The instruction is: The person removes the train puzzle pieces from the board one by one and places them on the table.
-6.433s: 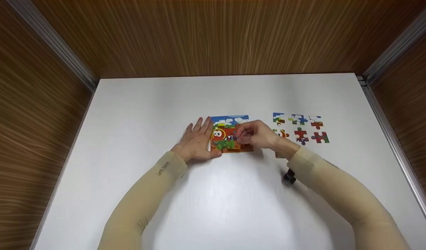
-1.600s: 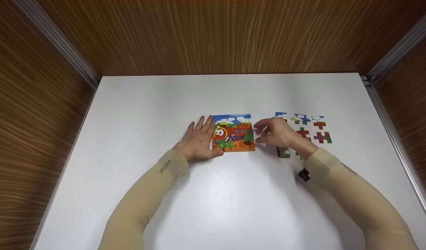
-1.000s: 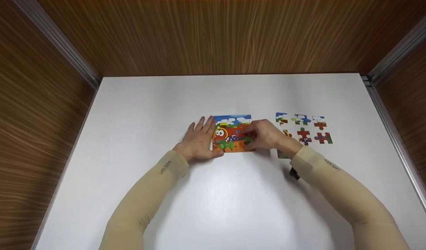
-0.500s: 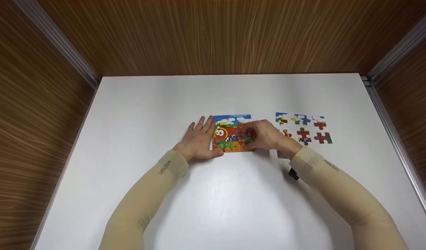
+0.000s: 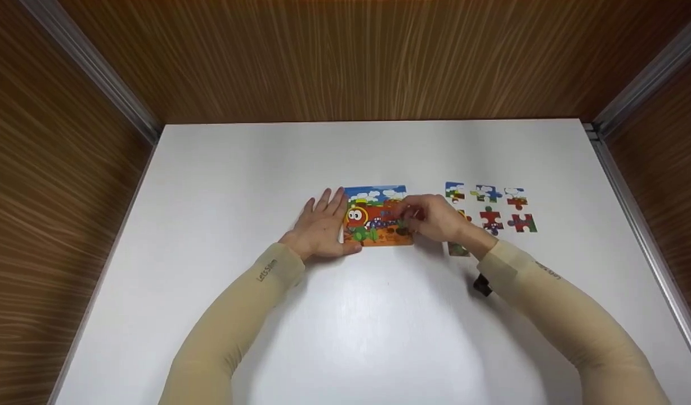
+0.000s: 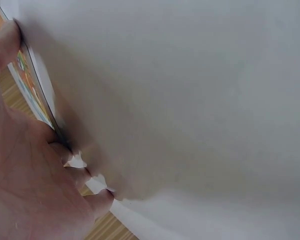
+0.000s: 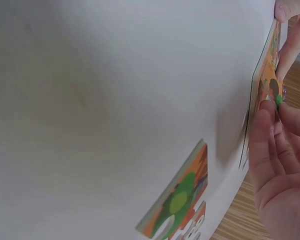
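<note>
A square picture puzzle (image 5: 375, 196) showing an orange-red cartoon train under a blue sky lies flat on the white table (image 5: 267, 169). My left hand (image 5: 320, 229) lies spread at its left side, with straight fingers and the thumb touching its edge and lower corner. At the right part of the puzzle, my right hand (image 5: 437, 219) pinches a puzzle piece (image 7: 272, 86) between thumb and fingertips. In the right wrist view that piece is orange with dark green and stands tilted over the puzzle; the fingers hide part of it.
To the right lie several loose jigsaw pieces in rows, among them a blue cloud piece (image 5: 486, 193), a red piece (image 5: 490, 219) and a green and orange corner piece (image 7: 182, 197). The right forearm hides some. Wooden panels (image 5: 357, 62) bound the table at the back and sides.
My right hand came leftward from beside the puzzle onto its right part, then drew slightly back right and now holds a piece tilted there. The left hand stays in place.
</note>
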Demonstrator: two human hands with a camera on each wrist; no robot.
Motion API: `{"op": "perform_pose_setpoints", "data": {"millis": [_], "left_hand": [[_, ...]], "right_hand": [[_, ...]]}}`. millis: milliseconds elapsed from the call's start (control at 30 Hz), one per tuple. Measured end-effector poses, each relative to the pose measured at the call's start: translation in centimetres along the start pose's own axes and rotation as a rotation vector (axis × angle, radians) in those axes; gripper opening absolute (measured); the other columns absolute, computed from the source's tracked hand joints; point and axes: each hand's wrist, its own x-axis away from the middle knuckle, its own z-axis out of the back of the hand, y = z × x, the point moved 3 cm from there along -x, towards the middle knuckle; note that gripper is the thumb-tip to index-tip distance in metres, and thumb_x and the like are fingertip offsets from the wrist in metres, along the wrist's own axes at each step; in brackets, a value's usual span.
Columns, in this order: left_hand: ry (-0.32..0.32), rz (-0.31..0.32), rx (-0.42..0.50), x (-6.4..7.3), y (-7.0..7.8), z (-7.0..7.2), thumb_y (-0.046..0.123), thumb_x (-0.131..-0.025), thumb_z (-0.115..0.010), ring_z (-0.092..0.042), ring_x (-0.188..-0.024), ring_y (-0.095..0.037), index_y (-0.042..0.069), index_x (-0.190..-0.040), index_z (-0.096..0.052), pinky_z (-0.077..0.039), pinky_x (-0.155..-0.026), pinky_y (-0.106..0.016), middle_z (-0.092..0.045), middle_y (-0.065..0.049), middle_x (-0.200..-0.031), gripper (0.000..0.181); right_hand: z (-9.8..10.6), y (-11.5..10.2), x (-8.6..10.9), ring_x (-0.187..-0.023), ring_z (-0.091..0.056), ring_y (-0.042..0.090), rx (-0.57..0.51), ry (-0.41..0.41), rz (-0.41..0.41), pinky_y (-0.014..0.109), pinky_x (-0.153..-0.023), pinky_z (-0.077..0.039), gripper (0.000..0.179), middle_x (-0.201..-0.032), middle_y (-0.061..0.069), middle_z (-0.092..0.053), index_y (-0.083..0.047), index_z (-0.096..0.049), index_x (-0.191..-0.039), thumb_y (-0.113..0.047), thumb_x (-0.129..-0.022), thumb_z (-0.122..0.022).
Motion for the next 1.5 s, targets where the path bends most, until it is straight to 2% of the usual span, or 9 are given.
{"op": "perform_pose_setpoints", "data": {"millis": [167,433,700,833,967,1133,1367,1500], "left_hand": [[0.003,-0.004,-0.006,0.0,0.0,0.0,0.087,-0.096,-0.053,0.007,-0.180,-0.037,0.009,-0.181,0.004,-0.007,-0.144,-0.063,0.010,-0.010,-0.192,0.128],[0.005,-0.005,0.000,0.1,0.0,0.1,0.086,-0.097,-0.054,0.007,-0.180,-0.038,0.008,-0.181,0.003,-0.007,-0.144,-0.062,0.010,-0.011,-0.192,0.128],[0.007,-0.017,0.015,0.1,0.0,0.1,0.085,-0.097,-0.054,0.007,-0.180,-0.038,0.008,-0.181,0.002,-0.007,-0.144,-0.063,0.009,-0.011,-0.192,0.127],[0.007,-0.016,0.018,0.1,-0.1,0.1,0.085,-0.097,-0.054,0.007,-0.180,-0.038,0.008,-0.181,0.002,-0.007,-0.144,-0.063,0.009,-0.011,-0.192,0.128],[0.012,-0.012,0.019,0.1,-0.2,0.0,0.085,-0.097,-0.054,0.007,-0.180,-0.038,0.007,-0.181,0.003,-0.007,-0.144,-0.064,0.009,-0.011,-0.192,0.128],[0.012,-0.008,0.020,0.2,-0.2,-0.1,0.085,-0.097,-0.054,0.007,-0.180,-0.038,0.007,-0.181,0.003,-0.008,-0.144,-0.064,0.009,-0.011,-0.192,0.128],[0.009,-0.005,0.026,0.3,-0.1,0.1,0.085,-0.097,-0.054,0.007,-0.180,-0.037,0.008,-0.181,0.003,-0.007,-0.144,-0.063,0.010,-0.011,-0.192,0.127],[0.006,-0.008,0.011,0.3,-0.2,0.1,0.085,-0.097,-0.054,0.006,-0.180,-0.038,0.007,-0.181,0.002,-0.008,-0.144,-0.064,0.010,-0.011,-0.192,0.127]], "right_hand": [[0.0,0.3,0.2,-0.090,-0.074,0.025,-0.067,0.007,0.004,0.026,-0.073,-0.059,0.028,-0.113,0.017,-0.081,-0.008,-0.081,-0.125,0.003,-0.104,-0.067],[0.8,0.4,1.2,-0.084,-0.076,0.029,-0.151,-0.002,-0.021,0.028,-0.070,-0.064,0.026,-0.105,0.018,-0.079,-0.005,-0.080,-0.127,0.001,-0.105,-0.069],[2.6,1.1,3.1,-0.078,-0.077,0.016,-0.198,0.023,-0.030,0.027,-0.070,-0.066,0.021,-0.103,0.022,-0.081,-0.003,-0.080,-0.124,-0.001,-0.105,-0.071],[3.6,1.9,4.2,-0.077,-0.078,0.016,-0.201,0.035,-0.028,0.032,-0.068,-0.067,0.020,-0.102,0.024,-0.081,-0.002,-0.079,-0.125,-0.001,-0.106,-0.071],[4.6,2.7,5.2,-0.079,-0.079,0.018,-0.201,0.038,-0.062,0.030,-0.070,-0.066,0.020,-0.102,0.023,-0.080,-0.003,-0.078,-0.125,-0.002,-0.107,-0.070],[5.8,3.9,6.6,-0.080,-0.076,0.013,-0.177,0.057,-0.112,0.025,-0.070,-0.062,0.020,-0.104,0.020,-0.081,-0.005,-0.079,-0.126,-0.006,-0.107,-0.072],[7.4,5.8,8.8,-0.075,-0.075,0.013,-0.166,0.082,-0.212,0.030,-0.065,-0.063,0.024,-0.108,0.020,-0.081,-0.002,-0.076,-0.130,-0.008,-0.108,-0.071],[8.3,6.8,10.0,-0.076,-0.076,0.012,-0.157,0.100,-0.238,0.030,-0.068,-0.064,0.025,-0.109,0.020,-0.080,0.001,-0.075,-0.131,-0.006,-0.107,-0.070]]}}
